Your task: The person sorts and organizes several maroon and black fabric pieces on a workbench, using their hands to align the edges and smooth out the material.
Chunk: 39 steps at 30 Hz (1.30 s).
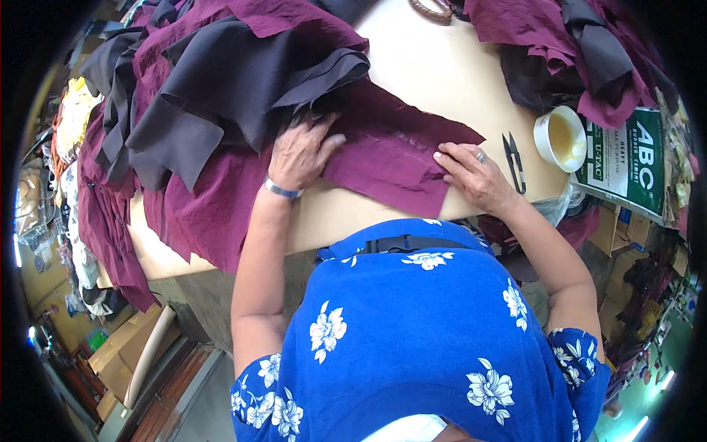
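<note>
A maroon fabric piece (395,157) lies spread on the pale tabletop in front of me. My left hand (304,149) is on its left part, beside a pile of dark grey fabric (221,83); its fingertips are blurred and partly hidden by the dark cloth. With thumb and fingers close together, my right hand (469,171) touches the right edge of the maroon piece; whether it pinches the cloth is unclear. A ring and a bracelet show on my hands. Black thread snips (514,163) lie to the right of my right hand.
A white bowl (559,139) of yellowish paste stands at the table's right edge, by a green and white rubber cement container (624,160). More maroon and dark fabric (558,50) is heaped at the back right. A brown ring-shaped object (431,11) lies at the far edge.
</note>
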Tool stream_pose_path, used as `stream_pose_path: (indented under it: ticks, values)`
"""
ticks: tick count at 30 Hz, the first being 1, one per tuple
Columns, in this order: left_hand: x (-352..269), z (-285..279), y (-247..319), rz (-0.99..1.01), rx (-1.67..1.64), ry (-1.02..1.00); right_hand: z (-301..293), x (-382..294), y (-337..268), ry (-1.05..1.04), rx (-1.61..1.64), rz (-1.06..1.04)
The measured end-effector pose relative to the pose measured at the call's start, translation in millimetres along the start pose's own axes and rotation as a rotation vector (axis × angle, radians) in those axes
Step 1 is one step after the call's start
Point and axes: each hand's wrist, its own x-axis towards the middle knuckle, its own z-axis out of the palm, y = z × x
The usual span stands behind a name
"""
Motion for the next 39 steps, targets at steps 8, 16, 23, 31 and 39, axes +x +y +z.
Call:
stream_pose_path:
  ticks: [8, 16, 23, 31, 39]
  values:
    - [-18, -25, 12, 0.133, 0.127, -0.194, -69, 76, -3, -0.046, 0.526, 0.148]
    - [-6, -66, 60, -0.689, -1.242, -0.162, -65, 142, 56, 0.07, 2.532, 0.374]
    - [-6, -56, 65, -0.821, -1.764, -0.002, -39, 110, -15, 0.045, 1.419, 0.479]
    - [-6, -47, 62, -0.773, -1.848, 0.028, -16, 99, -22, 0.243, 1.535, 0.675]
    - [-15, -38, 66, -0.739, -1.656, -0.061, -3, 86, -39, 0.318, 1.568, 0.674]
